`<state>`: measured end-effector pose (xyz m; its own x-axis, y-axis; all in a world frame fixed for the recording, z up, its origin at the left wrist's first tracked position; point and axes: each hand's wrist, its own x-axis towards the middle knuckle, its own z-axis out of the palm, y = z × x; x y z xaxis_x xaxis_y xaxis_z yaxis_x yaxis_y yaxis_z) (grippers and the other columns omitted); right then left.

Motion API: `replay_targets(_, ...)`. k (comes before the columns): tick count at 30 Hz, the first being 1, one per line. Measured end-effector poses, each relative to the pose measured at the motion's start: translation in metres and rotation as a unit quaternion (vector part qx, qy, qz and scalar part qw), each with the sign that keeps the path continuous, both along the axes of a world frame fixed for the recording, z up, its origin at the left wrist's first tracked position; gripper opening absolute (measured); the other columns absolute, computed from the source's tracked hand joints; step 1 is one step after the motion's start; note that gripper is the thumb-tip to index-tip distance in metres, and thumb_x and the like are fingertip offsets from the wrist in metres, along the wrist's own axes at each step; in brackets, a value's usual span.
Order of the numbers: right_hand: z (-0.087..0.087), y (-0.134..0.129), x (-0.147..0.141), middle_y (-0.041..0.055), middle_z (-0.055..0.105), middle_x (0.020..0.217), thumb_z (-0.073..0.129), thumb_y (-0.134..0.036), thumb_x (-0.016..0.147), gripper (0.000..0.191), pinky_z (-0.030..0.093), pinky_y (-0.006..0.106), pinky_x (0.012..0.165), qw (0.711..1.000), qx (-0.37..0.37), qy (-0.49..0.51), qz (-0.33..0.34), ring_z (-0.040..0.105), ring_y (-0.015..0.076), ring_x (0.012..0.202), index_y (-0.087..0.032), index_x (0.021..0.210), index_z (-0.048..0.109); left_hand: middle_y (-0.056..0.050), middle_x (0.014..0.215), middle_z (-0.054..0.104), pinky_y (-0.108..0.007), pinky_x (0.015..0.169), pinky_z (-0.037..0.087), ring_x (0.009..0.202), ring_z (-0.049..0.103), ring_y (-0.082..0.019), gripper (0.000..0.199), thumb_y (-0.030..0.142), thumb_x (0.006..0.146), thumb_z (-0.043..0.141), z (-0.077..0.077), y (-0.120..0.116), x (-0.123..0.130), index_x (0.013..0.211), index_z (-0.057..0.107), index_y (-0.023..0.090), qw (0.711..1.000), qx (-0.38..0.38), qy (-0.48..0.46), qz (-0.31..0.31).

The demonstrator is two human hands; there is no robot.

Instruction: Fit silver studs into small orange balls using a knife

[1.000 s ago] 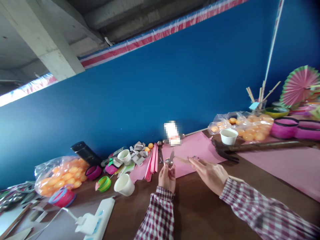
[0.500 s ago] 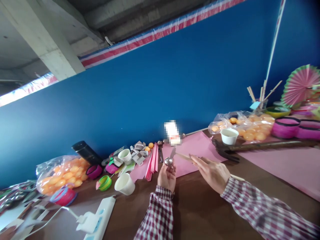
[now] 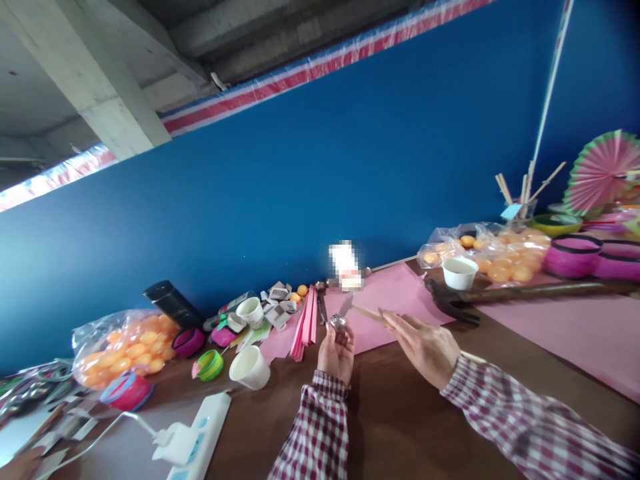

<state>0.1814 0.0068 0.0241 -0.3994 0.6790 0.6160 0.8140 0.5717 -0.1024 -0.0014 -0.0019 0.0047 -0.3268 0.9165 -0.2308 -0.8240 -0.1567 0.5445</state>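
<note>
A shiny silver ball-shaped piece [image 3: 339, 323] rests in the raised fingertips of my left hand [image 3: 336, 353], which is closed around its lower part. To its right, my right hand [image 3: 425, 343] pinches a long, thin wooden stick [image 3: 367, 311]. Its rear end sticks out behind my wrist. At the front of the stick is a flat greyish tip [image 3: 346, 305], just above the silver piece; I cannot tell whether they touch. Beneath both hands lies a pink paper sheet [image 3: 390, 293] on the brown table [image 3: 400, 427].
To the left stand white cups [image 3: 250, 368], a power strip [image 3: 203, 433] and a bag of orange balls [image 3: 130, 347]. Folded pink strips [image 3: 306, 327] lie near my left hand. A hammer-like tool [image 3: 525, 291] and white bowl [image 3: 459, 272] sit right. Another person's hand [image 3: 25, 463] shows lower left.
My hands and what they hold stay almost in place, with only a slight shift of the left hand to the right. At the lower left, the other person's hand has moved.
</note>
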Motion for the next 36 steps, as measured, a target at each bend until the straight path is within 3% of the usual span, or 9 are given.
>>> replay_targets(5,0.001,0.0,0.0,0.0014,0.065,0.083,0.031,-0.03,0.088,0.037,0.031,0.02,0.042,0.999,-0.013,-0.038,0.013,0.057,0.008,0.051,-0.028,0.123,0.043,-0.01,0.083,0.064,-0.022,0.069,0.052,0.071,0.062,-0.01,0.022,0.023,0.084,0.041,-0.004,0.0,-0.003,0.083,0.059,0.01,0.999,0.01,0.002,-0.036)
replay_targets(10,0.004,0.002,0.003,0.0013,0.065,0.084,0.03,-0.03,0.089,0.037,0.033,0.019,0.046,1.0,-0.019,0.007,-0.009,0.058,0.008,0.057,-0.028,0.124,0.042,-0.008,0.085,0.065,-0.024,0.071,0.051,0.072,0.062,-0.011,0.012,0.014,0.078,0.051,-0.009,-0.002,-0.005,0.087,0.06,0.013,0.998,0.028,0.035,-0.036)
replay_targets(15,0.005,0.004,0.005,0.0015,0.065,0.084,0.03,-0.031,0.089,0.037,0.034,0.018,0.045,1.0,-0.03,0.007,0.0,0.058,0.0083,0.058,-0.027,0.123,0.042,-0.006,0.094,0.063,-0.024,0.075,0.05,0.085,0.061,-0.014,0.033,0.006,0.071,0.058,-0.009,-0.002,-0.006,0.101,0.057,0.018,0.995,0.07,0.041,-0.049)
replay_targets(23,-0.002,0.003,0.0,0.0023,0.065,0.085,0.031,-0.031,0.088,0.037,0.034,0.018,0.044,0.999,-0.028,-0.011,-0.015,0.057,0.0082,0.053,-0.029,0.122,0.043,-0.002,0.09,0.06,-0.027,0.079,0.046,0.076,0.06,-0.01,0.042,0.011,0.068,0.063,-0.009,-0.001,-0.001,0.106,0.054,0.024,0.992,0.083,0.078,-0.044)
replay_targets(36,0.003,0.002,0.002,0.0011,0.065,0.082,0.031,-0.03,0.088,0.038,0.032,0.019,0.044,1.0,-0.017,-0.01,-0.016,0.057,0.0077,0.053,-0.028,0.124,0.041,-0.007,0.088,0.062,-0.027,0.078,0.047,0.078,0.061,-0.012,0.019,0.011,0.069,0.061,-0.011,0.001,-0.004,0.088,0.06,0.014,0.995,0.082,0.058,-0.025)
